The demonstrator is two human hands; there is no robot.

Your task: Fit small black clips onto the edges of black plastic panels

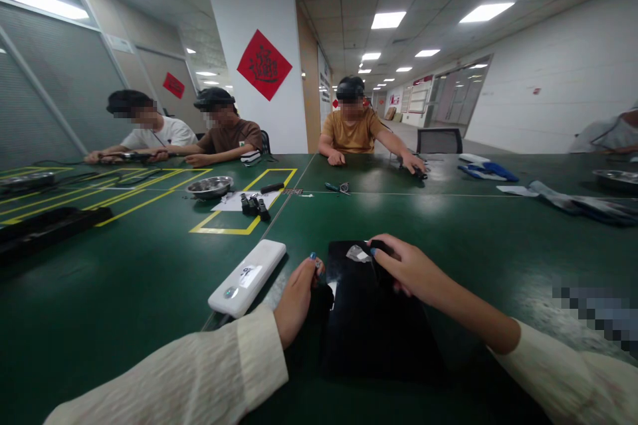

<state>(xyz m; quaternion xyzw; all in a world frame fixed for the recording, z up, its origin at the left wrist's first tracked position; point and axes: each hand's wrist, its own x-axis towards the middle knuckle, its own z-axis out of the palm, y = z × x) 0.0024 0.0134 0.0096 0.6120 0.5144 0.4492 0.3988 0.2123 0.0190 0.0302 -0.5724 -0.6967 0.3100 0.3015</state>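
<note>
A glossy black flat panel (pixel 379 339) lies on the green table in front of me. My left hand (pixel 298 295) is beside its left edge, thumb and fingers pinched together; a tiny shiny bit shows at the fingertips, too small to name. My right hand (pixel 406 265) is over the panel's far right part, its fingers closed around a dark black object (pixel 381 265) whose shape is mostly hidden by the hand. Just left of those fingers, a small crumpled clear plastic bag (pixel 357 253) rests on the panel. Left of my left hand lies a white power bank (pixel 248 279) with a label.
Farther off on the table (pixel 164 279) are a metal bowl (pixel 212 187), black parts (pixel 255 206) on paper, pliers (pixel 339 187) and a blue-and-white cloth (pixel 488 170). A black tray (pixel 50 229) stands at the left. Several people sit around the table.
</note>
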